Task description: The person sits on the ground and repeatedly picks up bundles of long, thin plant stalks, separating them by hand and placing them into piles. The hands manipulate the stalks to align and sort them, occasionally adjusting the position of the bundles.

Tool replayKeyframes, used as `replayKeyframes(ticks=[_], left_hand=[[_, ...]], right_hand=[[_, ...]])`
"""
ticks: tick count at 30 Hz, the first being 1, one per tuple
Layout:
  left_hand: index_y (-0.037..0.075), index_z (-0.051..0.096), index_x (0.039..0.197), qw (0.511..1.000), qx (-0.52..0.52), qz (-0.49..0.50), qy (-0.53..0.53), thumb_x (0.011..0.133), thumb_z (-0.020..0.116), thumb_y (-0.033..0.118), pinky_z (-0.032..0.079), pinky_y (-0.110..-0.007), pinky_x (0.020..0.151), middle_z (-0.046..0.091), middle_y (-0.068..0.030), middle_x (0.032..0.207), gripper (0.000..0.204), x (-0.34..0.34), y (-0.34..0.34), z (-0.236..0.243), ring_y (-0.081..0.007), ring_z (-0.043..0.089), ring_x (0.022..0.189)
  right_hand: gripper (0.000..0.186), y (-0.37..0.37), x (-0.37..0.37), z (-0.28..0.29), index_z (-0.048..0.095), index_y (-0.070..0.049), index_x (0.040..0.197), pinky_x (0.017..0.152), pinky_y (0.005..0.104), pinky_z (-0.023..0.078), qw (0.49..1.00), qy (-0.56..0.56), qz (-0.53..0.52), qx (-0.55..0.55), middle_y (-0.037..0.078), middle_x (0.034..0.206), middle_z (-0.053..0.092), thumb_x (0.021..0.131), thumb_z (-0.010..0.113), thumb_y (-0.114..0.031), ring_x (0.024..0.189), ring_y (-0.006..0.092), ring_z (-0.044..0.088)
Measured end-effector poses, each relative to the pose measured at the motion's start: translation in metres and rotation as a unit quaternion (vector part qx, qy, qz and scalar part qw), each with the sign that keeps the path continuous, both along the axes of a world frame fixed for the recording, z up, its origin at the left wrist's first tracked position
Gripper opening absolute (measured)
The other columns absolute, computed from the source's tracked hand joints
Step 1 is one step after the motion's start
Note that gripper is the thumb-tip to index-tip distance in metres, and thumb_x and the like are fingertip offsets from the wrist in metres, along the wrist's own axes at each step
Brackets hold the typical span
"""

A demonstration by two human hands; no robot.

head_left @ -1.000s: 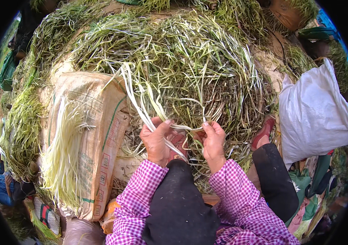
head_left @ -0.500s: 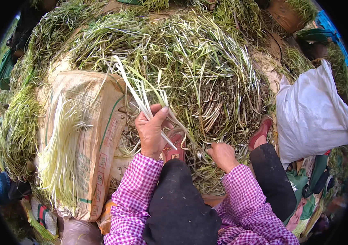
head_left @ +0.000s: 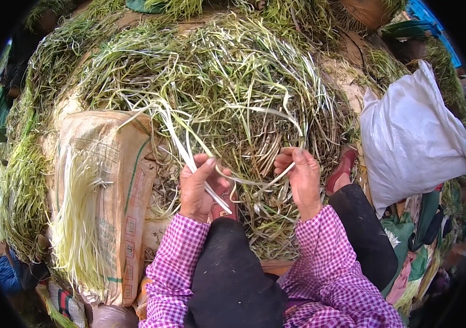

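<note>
My left hand [head_left: 197,188] is closed round several long white-green stalks [head_left: 181,142], which reach up over the pile. My right hand [head_left: 304,183] pinches a single pale, bent strand [head_left: 285,171] between thumb and fingers, at the right of the left hand's bundle. Beneath both hands spreads a tangled heap of green and whitish leaves [head_left: 227,71]. A tidy bunch of pale yellow stalks [head_left: 80,213] lies on a woven tan sack [head_left: 126,142] to my left.
A stuffed white sack [head_left: 410,136] stands on the right. My red shoes [head_left: 342,169] show among the leaves. More leaf heaps [head_left: 19,191] lie around. Someone in blue clothing [head_left: 6,270] is at the far left edge, and green cloths and bags [head_left: 402,240] lie at lower right.
My right hand moved down, then rose again and now pinches a strand. My left hand went up with its bundle, then came back down. The view has shifted slightly.
</note>
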State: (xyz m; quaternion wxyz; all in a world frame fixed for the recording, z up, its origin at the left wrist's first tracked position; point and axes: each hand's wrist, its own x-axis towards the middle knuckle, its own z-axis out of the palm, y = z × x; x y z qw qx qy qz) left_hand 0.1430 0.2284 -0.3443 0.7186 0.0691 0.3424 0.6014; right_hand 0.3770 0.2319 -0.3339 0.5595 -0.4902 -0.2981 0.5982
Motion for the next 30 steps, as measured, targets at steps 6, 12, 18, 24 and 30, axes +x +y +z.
replayKeyframes(ticks=[6, 12, 18, 24, 30], left_hand=[[0.000, 0.059, 0.103, 0.989, -0.064, 0.037, 0.126, 0.091, 0.056, 0.005, 0.060, -0.033, 0.048, 0.065, -0.0143, 0.085, 0.013, -0.055, -0.026, -0.028, -0.0285, 0.069, 0.073], [0.000, 0.061, 0.105, 0.996, 0.028, 0.044, 0.069, 0.093, 0.055, 0.010, 0.057, -0.029, 0.050, 0.066, -0.0113, 0.083, 0.016, -0.048, -0.006, 0.006, -0.0263, 0.069, 0.082], [-0.003, 0.054, 0.125, 0.978, 0.132, -0.146, 0.073, 0.087, 0.064, 0.011, 0.058, -0.032, 0.068, 0.062, -0.0176, 0.113, 0.041, 0.025, 0.006, 0.054, -0.0231, 0.060, 0.106], [-0.002, 0.052, 0.122, 0.939, 0.105, -0.281, 0.168, 0.091, 0.059, 0.014, 0.056, -0.029, 0.061, 0.065, -0.0126, 0.087, 0.035, 0.009, -0.006, 0.058, -0.0173, 0.064, 0.066], [0.001, 0.054, 0.103, 0.994, 0.108, 0.010, 0.025, 0.096, 0.052, 0.017, 0.056, -0.032, 0.054, 0.057, -0.0069, 0.074, 0.018, -0.003, 0.016, 0.043, -0.0214, 0.063, 0.068]], right_hand=[[0.032, 0.018, 0.104, -0.006, 0.059, -0.002, 0.098, 0.053, 0.0307, 0.051, 0.967, 0.034, -0.249, -0.037, 0.004, 0.065, 0.060, 0.098, 0.048, -0.032, 0.055, 0.0164, 0.056], [0.035, 0.039, 0.048, 0.032, 0.059, 0.000, 0.099, 0.044, 0.0261, 0.043, 0.990, 0.058, -0.116, 0.047, 0.000, 0.060, 0.055, 0.101, 0.042, -0.031, 0.049, 0.0092, 0.049], [0.034, 0.061, -0.069, 0.081, 0.060, -0.001, 0.099, 0.041, 0.0170, 0.033, 0.990, 0.046, 0.091, 0.101, -0.003, 0.058, 0.050, 0.101, 0.042, -0.029, 0.045, 0.0041, 0.041], [0.034, 0.080, -0.090, 0.086, 0.063, -0.003, 0.097, 0.046, 0.0170, 0.036, 0.986, -0.013, 0.129, 0.109, -0.002, 0.062, 0.056, 0.099, 0.048, -0.034, 0.052, 0.0029, 0.048], [0.074, 0.034, -0.098, 0.042, 0.052, 0.000, 0.128, 0.075, 0.0265, 0.050, 0.942, -0.010, 0.319, 0.101, 0.012, 0.097, 0.060, 0.089, 0.047, -0.063, 0.095, 0.0151, 0.058]])
